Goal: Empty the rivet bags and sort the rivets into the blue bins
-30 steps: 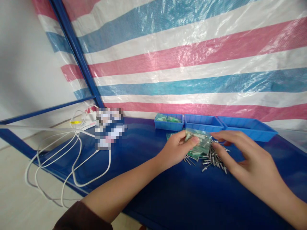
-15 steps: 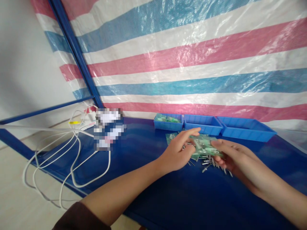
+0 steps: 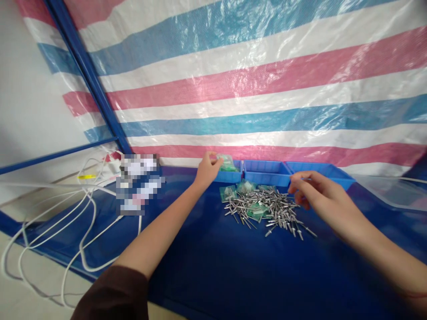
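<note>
My left hand point(image 3: 208, 170) pinches a small clear and green plastic packet point(image 3: 227, 162) over the leftmost blue bin point(image 3: 228, 176), at the back of the blue table. My right hand point(image 3: 320, 193) hovers just right of a heap of silver blind rivets point(image 3: 280, 209). Its fingers are loosely bent and apart, and I see nothing clearly held in them. Further green-tinted packets point(image 3: 227, 194) lie at the back left of the heap. Another green packet point(image 3: 257, 210) lies among the rivets, partly covered by them.
To the right of the first bin stand a middle blue bin point(image 3: 267, 178) and a longer right blue bin point(image 3: 340, 178). White cables point(image 3: 90, 231) loop over the table's left edge. Blurred-out items point(image 3: 140, 186) lie at the left. A striped plastic sheet point(image 3: 233, 89) hangs behind.
My left hand has moved back and left with the packet, to the leftmost bin. My right hand has let go of the packet and drawn away, uncovering the rivets. The view has shifted right.
</note>
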Demonstrator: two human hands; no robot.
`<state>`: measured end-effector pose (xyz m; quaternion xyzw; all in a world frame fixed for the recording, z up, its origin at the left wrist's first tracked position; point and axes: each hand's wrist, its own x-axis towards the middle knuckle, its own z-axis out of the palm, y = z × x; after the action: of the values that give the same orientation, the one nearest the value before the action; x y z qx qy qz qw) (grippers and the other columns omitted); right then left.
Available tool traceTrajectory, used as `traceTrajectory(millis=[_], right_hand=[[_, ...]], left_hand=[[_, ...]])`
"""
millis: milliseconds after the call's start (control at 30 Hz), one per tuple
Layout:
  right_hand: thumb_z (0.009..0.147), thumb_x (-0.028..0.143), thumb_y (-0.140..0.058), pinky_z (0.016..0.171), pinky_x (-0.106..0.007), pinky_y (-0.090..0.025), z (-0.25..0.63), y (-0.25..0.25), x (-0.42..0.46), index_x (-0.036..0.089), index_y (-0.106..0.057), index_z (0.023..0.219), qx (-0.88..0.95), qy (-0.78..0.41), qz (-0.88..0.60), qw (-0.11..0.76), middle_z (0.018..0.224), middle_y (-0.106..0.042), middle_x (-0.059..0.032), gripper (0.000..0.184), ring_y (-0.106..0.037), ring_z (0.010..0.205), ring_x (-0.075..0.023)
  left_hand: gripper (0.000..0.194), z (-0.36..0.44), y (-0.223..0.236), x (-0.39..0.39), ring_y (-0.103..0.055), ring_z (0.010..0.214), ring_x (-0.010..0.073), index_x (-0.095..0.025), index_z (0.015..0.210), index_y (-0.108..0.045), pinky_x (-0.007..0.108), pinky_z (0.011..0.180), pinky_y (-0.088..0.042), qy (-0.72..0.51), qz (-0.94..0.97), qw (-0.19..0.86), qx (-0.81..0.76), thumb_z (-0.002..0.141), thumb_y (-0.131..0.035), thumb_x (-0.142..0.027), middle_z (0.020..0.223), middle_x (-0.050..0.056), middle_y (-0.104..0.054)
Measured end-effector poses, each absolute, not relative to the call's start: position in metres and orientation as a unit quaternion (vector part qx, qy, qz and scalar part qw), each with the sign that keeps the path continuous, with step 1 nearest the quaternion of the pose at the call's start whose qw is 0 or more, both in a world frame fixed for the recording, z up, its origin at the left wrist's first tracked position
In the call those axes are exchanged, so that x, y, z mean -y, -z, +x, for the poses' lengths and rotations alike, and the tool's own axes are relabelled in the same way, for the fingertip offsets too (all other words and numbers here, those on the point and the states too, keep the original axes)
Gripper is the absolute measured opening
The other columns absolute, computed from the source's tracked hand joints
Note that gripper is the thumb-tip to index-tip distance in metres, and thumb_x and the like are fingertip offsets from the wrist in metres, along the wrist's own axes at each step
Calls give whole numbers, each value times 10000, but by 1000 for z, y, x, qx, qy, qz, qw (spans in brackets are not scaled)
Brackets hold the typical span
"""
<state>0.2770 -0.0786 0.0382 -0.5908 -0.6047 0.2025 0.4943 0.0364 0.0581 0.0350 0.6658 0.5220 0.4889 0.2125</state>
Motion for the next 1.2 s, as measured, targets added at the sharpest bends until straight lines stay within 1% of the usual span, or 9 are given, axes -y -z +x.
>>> traceTrajectory(millis=[167,267,400,600,733,900,1033,1133,1200], right_hand=[[805,404,-453,599,-333,-433,311,-25,58,213,-643,793,671,-25,-657,342,725,-687,-55,269,-618,633,-226],[809,347,-436,633,-338,-446,319,-13,49,206,-666,823,700,16,-652,291,772,-709,-59,270,-645,670,-236],[811,337,-447,615,-320,-441,315,-7,46,213,-666,807,714,21,-639,284,760,-709,-44,252,-640,650,-216],[815,336,-453,650,-331,-441,297,-12,59,217,-662,800,729,-4,-618,293,785,-707,-49,241,-646,698,-232],[842,343,-437,709,-347,-437,289,-11,64,223,-657,795,744,9,-601,294,810,-706,-45,255,-642,773,-246],[853,327,-451,760,-370,-432,282,-10,68,225,-651,768,760,32,-571,309,840,-716,-51,240,-623,816,-255],[861,344,-479,789,-390,-423,263,-19,83,228,-656,756,772,19,-524,358,837,-710,-65,237,-610,830,-255],[857,405,-505,763,-378,-431,244,-26,99,237,-661,729,764,-52,-507,395,797,-695,-56,262,-602,800,-241],[850,493,-501,697,-343,-446,233,-29,107,233,-663,710,726,-170,-515,424,764,-686,-55,336,-600,753,-221]], left_hand=[[305,27,-31,-73,-593,1019,247,-165,1108,-599,354,898,-429,-342,731,13,-590,850,-545,-319,1061,114,-652],[293,30,-30,-54,-543,1094,256,-164,1076,-618,360,936,-402,-328,739,-97,-580,890,-455,-323,1137,131,-603],[304,33,-29,-24,-618,857,219,-171,887,-644,318,804,-454,-204,794,-41,-572,904,-392,-339,878,85,-659],[493,34,-14,-10,-625,940,286,-127,1033,-639,382,838,-465,-106,826,10,-553,882,-381,-520,1070,153,-593],[379,31,-9,-15,-609,966,245,-128,1000,-611,341,886,-445,-145,837,43,-527,870,-454,-448,1036,121,-580],[281,26,-18,-15,-606,750,195,-167,1007,-553,298,717,-457,-218,802,112,-544,835,-541,-388,778,24,-621],[287,28,-31,-11,-607,741,170,-170,1067,-570,291,732,-452,-369,763,133,-514,827,-576,-327,853,32,-664],[223,37,-37,0,-620,790,155,-169,1003,-621,284,775,-463,-456,752,182,-440,837,-574,-310,905,41,-686],[180,47,-38,12,-620,784,148,-166,934,-634,282,766,-476,-483,753,223,-387,840,-574,-308,884,37,-689]])
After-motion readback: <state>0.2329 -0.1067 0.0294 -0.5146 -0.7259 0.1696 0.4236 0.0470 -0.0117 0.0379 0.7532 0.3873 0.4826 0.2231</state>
